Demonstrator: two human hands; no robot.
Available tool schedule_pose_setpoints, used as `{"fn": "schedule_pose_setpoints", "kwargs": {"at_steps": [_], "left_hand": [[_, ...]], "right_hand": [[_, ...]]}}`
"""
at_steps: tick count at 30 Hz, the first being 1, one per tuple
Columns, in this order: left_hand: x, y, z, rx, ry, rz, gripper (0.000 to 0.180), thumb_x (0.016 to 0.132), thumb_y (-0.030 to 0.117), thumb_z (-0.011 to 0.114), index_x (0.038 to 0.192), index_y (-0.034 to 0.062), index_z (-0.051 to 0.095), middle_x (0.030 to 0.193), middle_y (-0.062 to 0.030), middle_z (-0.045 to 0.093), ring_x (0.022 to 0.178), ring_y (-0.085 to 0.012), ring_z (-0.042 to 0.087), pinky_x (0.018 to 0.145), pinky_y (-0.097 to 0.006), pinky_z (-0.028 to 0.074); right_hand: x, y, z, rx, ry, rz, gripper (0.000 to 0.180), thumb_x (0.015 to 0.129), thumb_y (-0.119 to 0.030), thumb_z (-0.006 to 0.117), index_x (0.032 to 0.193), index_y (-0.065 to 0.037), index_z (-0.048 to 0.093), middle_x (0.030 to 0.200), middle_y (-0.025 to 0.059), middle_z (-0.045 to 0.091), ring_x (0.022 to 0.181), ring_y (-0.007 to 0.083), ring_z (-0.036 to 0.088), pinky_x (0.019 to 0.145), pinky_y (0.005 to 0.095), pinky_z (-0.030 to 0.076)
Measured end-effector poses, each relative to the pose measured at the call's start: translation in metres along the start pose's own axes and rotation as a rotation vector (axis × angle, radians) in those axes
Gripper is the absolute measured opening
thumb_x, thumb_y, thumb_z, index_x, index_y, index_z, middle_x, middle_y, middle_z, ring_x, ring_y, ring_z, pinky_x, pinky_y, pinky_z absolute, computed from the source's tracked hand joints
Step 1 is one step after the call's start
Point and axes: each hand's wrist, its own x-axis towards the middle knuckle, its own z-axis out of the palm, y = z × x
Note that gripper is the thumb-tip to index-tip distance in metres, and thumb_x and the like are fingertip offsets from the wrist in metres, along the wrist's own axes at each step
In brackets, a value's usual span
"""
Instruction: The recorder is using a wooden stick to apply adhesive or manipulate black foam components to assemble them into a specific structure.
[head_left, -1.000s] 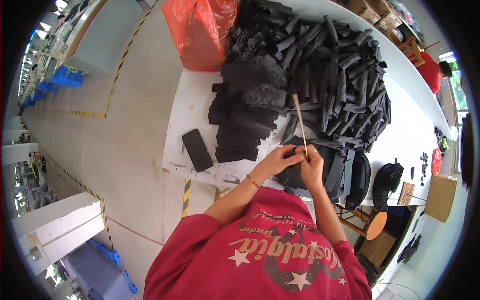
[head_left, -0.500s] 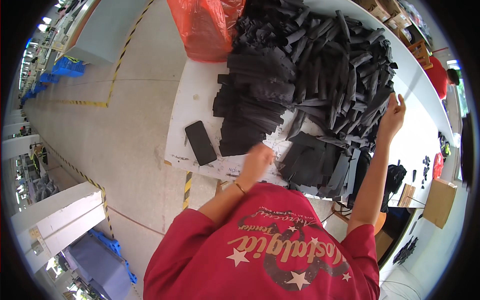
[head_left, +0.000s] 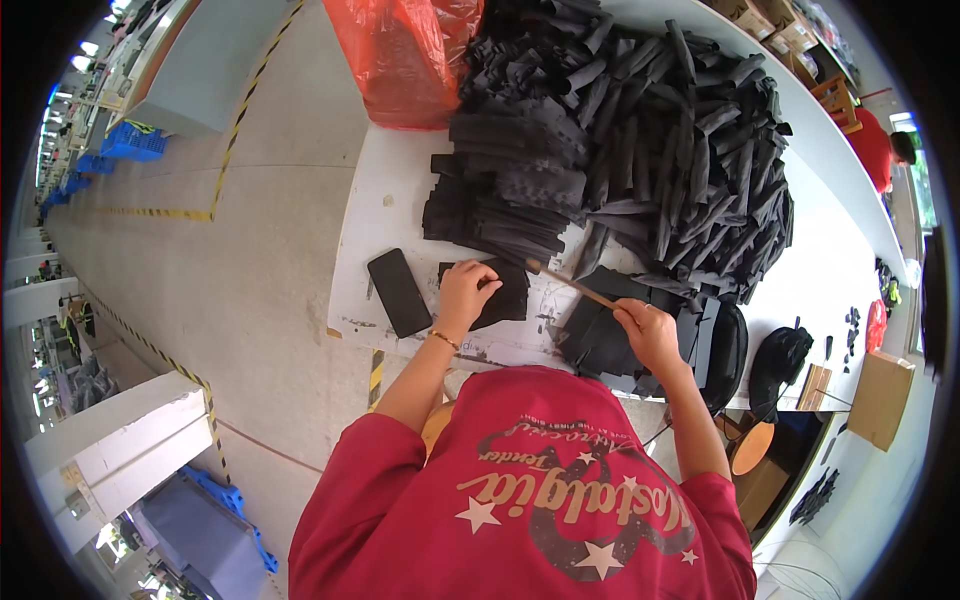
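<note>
My right hand [head_left: 648,332] grips a thin brown stick-like tool [head_left: 585,289], which slants up and left toward the dark stack. Whether its far end is a brush or a blade I cannot tell. My left hand [head_left: 467,294] is bent over a small black fabric piece [head_left: 511,297] near the table's front edge, its fingers pinched together on it. Just beyond lies a neat stack of black fabric strips [head_left: 515,185]. Flat black pieces [head_left: 605,328] lie under and beside the tool.
A black phone [head_left: 399,292] lies left of my left hand on the white table [head_left: 372,190]. Loose rolled black strips [head_left: 680,150] are heaped at the back, beside a red plastic bag [head_left: 405,60]. Black bundles [head_left: 781,358] lie to the right. Another person [head_left: 872,150] is far right.
My right hand has come from the heap's right side to the near middle and now holds the tool. My left hand has moved left and up onto the black fabric piece.
</note>
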Motion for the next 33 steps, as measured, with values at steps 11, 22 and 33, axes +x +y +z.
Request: {"fn": "schedule_pose_setpoints", "kwargs": {"at_steps": [11,22,33], "left_hand": [[0.007,0.012,-0.027,-0.080,0.039,0.210,0.010,0.069,0.014,0.076,0.078,0.0114,0.072,0.082,0.0031,0.062,0.086,-0.0206,0.054,0.077,-0.035,0.043],[0.013,0.016,-0.030,-0.054,0.057,0.256,0.009,0.069,0.013,0.076,0.077,0.0100,0.072,0.080,0.0019,0.063,0.087,-0.0204,0.054,0.077,-0.035,0.044],[0.017,0.050,-0.024,-0.040,-0.011,0.398,0.010,0.068,0.020,0.077,0.075,0.0147,0.073,0.083,0.0039,0.062,0.092,-0.0203,0.053,0.081,-0.037,0.042]], "right_hand": [[-0.004,-0.002,-0.021,-0.090,-0.083,-0.064,0.012,0.085,-0.019,0.063,0.092,-0.010,0.067,0.074,0.0096,0.062,0.068,0.0295,0.063,0.059,0.0392,0.049],[-0.010,-0.010,-0.030,-0.081,-0.074,-0.025,0.012,0.085,-0.019,0.063,0.092,-0.010,0.067,0.074,0.0098,0.062,0.068,0.0303,0.063,0.060,0.0395,0.049],[-0.001,-0.012,0.008,-0.031,-0.147,-0.090,0.020,0.087,-0.019,0.060,0.105,-0.011,0.065,0.083,0.0124,0.067,0.075,0.0324,0.065,0.065,0.0413,0.051]]}}
